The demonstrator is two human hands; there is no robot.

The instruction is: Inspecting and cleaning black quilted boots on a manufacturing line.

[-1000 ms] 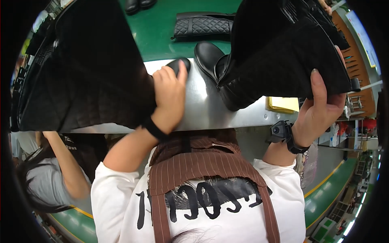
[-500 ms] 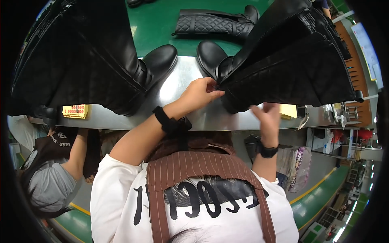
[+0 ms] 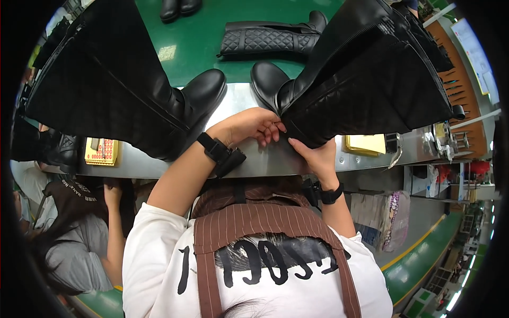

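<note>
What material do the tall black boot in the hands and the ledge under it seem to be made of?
The boot looks like smooth black leather or imitation leather with a soft sheen; one panel is quilted in diamonds. Real or synthetic cannot be told. The ledge looks like brushed metal, grey and dully reflective. Both the left hand and the right hand touch the boot's heel end.

Black quilted boot (image 3: 366, 79), green belt (image 3: 207, 40), brown striped apron (image 3: 265, 222).

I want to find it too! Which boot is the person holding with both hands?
Look at the shiny metal shelf along the green belt. Two tall black boots stand on it; the held boot is on the right, with the left hand and right hand at its heel. Unlike the smooth boot on the left, its shaft is quilted.
</note>
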